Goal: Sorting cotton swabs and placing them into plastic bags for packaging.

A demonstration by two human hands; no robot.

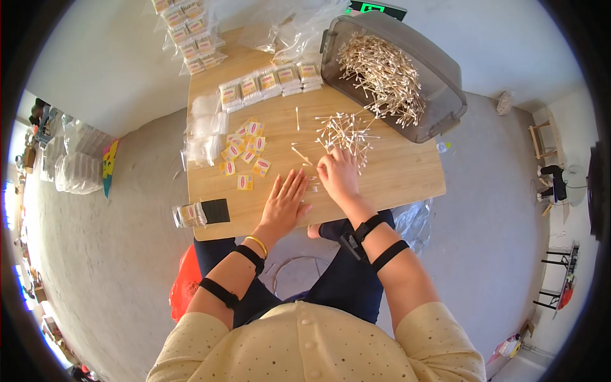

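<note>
My left hand lies flat on the wooden table with its fingers stretched out. Beside its fingertips is a small row of cotton swabs, partly covered by the hand. My right hand is just to the right, its fingers closed in a pinch on what looks like one cotton swab. A loose heap of cotton swabs spreads beyond the right fingertips. Two stray swabs lie left of the heap, one of them a single upright-lying swab. Small yellow-and-white cards are scattered left of the hands.
A grey plastic bin full of swabs leans at the far right. Packed swab bundles line the back. Clear bags lie at the left edge, near a pack and black piece. More packs stand far left.
</note>
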